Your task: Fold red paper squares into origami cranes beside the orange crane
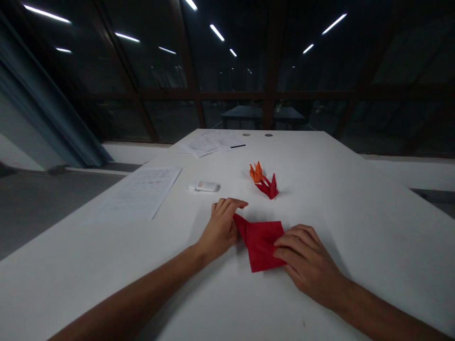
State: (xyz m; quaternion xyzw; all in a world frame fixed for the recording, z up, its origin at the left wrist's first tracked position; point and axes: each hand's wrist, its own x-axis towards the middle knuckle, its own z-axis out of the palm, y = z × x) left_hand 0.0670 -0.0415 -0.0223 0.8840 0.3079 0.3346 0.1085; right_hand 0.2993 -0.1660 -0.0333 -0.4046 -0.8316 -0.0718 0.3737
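Note:
A partly folded sheet of red origami paper [265, 244] is between my two hands, just above or on the white table. My left hand [222, 225] pinches a narrow flap at its upper left, the fingers curled and the index finger reaching past the flap. At the paper's right edge, my right hand [307, 260] grips it with fingers on top and the thumb hidden underneath. Beyond the paper stand two folded paper cranes, an orange crane [256, 172] and a red crane [269, 186], touching or nearly so.
The white table [355, 208] stretches away toward dark windows. A white bottle [204, 186] lies left of the cranes. Printed sheets [142, 192] lie at the left edge, with more papers [209, 142] and a black pen [238, 146] farther back. Two round discs [268, 135] sit near the far edge.

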